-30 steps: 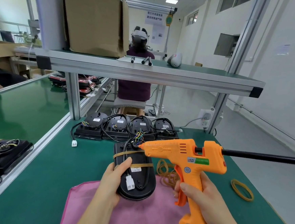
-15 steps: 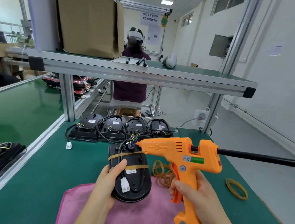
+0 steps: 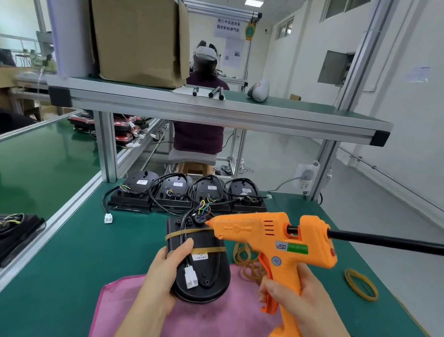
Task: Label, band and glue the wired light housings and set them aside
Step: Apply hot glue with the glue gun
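At lower centre, the left hand (image 3: 165, 273) gripped the banded housing (image 3: 202, 270) above the pink cloth (image 3: 203, 326). The right hand (image 3: 303, 305) clasped the glue gun (image 3: 271, 238), nozzle at the wire entry (image 3: 200, 218). If the housing tilted, hot glue could probably string onto its 2 bands (image 3: 210, 250) or the thumb.

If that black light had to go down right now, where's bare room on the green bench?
Bare green mat lies left of the held housing, between the pink cloth, the white connector and the aluminium rail. Another lies behind the loose rubber band. Crowded: the back row of housings and the rubber band pile.
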